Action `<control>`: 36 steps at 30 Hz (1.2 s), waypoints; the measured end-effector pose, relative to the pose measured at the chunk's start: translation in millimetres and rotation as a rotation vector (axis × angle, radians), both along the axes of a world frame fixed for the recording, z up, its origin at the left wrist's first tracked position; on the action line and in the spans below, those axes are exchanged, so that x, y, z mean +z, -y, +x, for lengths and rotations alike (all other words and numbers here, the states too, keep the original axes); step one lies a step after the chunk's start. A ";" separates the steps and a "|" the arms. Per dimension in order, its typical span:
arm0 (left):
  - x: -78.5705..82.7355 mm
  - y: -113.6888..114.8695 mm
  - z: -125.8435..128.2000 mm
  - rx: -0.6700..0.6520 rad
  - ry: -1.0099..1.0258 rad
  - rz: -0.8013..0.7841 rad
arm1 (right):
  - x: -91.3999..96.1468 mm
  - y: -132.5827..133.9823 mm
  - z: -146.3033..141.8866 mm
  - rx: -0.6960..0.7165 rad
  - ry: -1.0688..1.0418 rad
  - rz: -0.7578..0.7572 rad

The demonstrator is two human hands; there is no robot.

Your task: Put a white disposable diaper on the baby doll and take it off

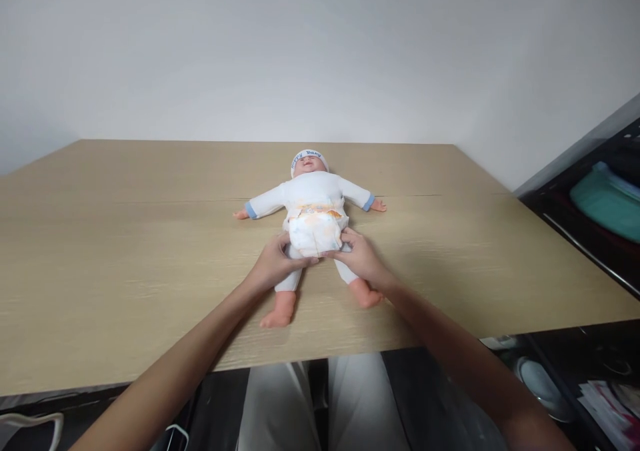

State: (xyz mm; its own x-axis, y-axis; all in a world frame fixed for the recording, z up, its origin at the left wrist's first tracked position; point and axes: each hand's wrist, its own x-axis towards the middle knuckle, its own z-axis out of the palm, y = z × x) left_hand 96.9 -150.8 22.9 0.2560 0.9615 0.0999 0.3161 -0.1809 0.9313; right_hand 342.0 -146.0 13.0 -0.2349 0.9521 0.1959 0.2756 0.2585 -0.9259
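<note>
Closest to us are two legs in pale grey cloth trousers [285, 408]. Low on the left we see a thin, bent white bar [37, 421]. Low on the right there is a messy stack of white papers [610, 404], with a round, pale thing [543, 384] near it.

Next comes the big, flat, light brown wooden table [125, 291]. On it we see a soft baby doll in white clothes [316, 188], flat on its back, with its pinky-orange bare feet [279, 311] toward us and its legs apart.

The left hand [274, 262] and the right hand [361, 259] touch the two bottom corners of a white nappy with orange marks [316, 233]. Each thumb lies along the bottom edge, and the thumb tips come near each other in the middle. The fingers curl at the sides, by the tops of the doll's legs. We can't tell if either hand is pinching the nappy or just pressing on it.

The nappy sits over the doll's hips, on top of the clothes. Past it, the doll's arms stretch out wide, with blue cuffs [251, 210]. Its head has a white cap with blue letters [309, 153]. Over on the right, a soft green thing [607, 201] rests on a black shelf [550, 201]. Farthest away is the plain grey-white wall [250, 58].
</note>
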 end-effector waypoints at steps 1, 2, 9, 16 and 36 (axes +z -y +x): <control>-2.0 -1.0 -0.7 0.005 -0.006 0.013 | 0.0 -0.2 0.1 0.000 0.001 -0.002; -4.2 -2.0 -1.2 0.014 -0.012 0.029 | 0.2 -0.2 0.2 -0.001 0.002 -0.005; -10.4 -5.7 0.0 0.041 0.003 0.072 | 7.6 3.7 0.3 -0.008 0.012 0.014; -4.6 -4.2 -1.9 0.007 0.005 0.045 | 10.2 5.6 2.2 0.010 -0.004 0.011; -13.5 -18.0 -17.6 -0.080 0.309 -0.127 | -3.1 1.2 -4.1 -0.088 -0.118 -0.031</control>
State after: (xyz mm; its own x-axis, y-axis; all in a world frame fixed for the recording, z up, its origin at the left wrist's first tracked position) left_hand 79.3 -132.8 9.4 0.3073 0.9494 0.0651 0.0049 -0.0700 0.9975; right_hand 337.9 -147.2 9.8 -0.1274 0.9740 0.1873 0.1851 0.2089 -0.9603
